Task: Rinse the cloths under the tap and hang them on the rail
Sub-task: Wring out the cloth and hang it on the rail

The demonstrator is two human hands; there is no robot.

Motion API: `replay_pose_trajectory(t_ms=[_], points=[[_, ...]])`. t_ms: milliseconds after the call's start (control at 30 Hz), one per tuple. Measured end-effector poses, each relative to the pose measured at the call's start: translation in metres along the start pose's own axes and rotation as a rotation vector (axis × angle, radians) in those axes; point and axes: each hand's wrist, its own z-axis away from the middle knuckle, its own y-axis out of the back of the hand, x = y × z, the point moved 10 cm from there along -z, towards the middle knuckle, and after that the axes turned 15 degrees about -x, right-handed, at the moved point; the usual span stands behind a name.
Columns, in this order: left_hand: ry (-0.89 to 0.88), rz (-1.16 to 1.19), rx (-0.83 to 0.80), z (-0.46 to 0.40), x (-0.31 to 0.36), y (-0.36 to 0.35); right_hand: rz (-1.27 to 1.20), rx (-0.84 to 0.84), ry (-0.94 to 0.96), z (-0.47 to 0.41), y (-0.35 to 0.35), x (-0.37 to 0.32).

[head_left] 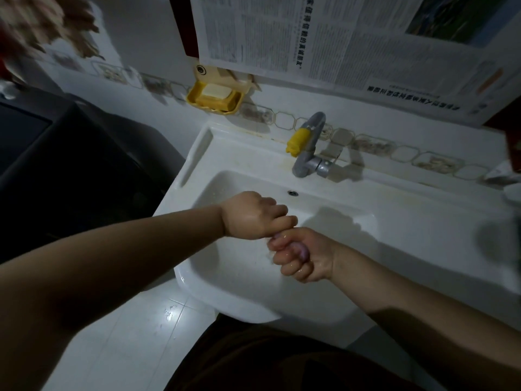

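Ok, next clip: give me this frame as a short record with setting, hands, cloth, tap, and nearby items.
setting: white sink against a tiled wall
hands: left hand and right hand both grip the cloth over the basin
cloth: pale, bunched, mostly hidden in the fists
tap: grey tap with yellow handle; no water visible
nearby: yellow soap dish, newspaper on the wall

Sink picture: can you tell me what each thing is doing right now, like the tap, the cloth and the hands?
tap: no water seen running from it.
cloth: pale purple, bunched up, squeezed between both fists over the basin.
left hand: curled round one end of the cloth.
right hand: curled round the cloth, wet.
sink: basin wet, no standing water visible.
soap dish: on the wall, holding a bar of soap.
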Motion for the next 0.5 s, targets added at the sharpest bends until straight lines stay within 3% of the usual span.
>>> replay_pose_trajectory(t_ms=[67, 133, 234, 267, 334, 400, 434, 500], points=[[0.071, -0.036, -0.029, 0.000, -0.003, -0.008, -0.087, 0.022, 0.068, 0.008, 0.004, -0.006], [0.303, 0.048, -0.214, 0.001, -0.016, -0.026, -0.124, 0.192, 0.190, 0.023, 0.021, -0.019], [0.818, 0.543, -0.586, 0.030, -0.042, -0.067, -0.017, 0.445, 0.372, 0.046, 0.043, -0.036], [0.898, 0.801, -0.594, 0.036, -0.039, -0.079, 0.122, 0.538, 0.399, 0.053, 0.049, -0.040], [0.950, 1.298, -0.574, 0.038, -0.027, -0.090, 0.613, 0.839, 0.458, 0.077, 0.056, -0.052], [1.015, 1.843, -0.489, 0.041, -0.006, -0.092, 1.337, 1.059, 0.509, 0.091, 0.030, -0.067], [0.998, 2.099, -0.467, 0.038, 0.010, -0.088, 1.689, 1.098, 0.530, 0.090, 0.011, -0.067], [0.713, 2.465, -0.506, 0.019, 0.043, -0.075, 2.105, 1.055, 0.684, 0.085, -0.019, -0.062]])
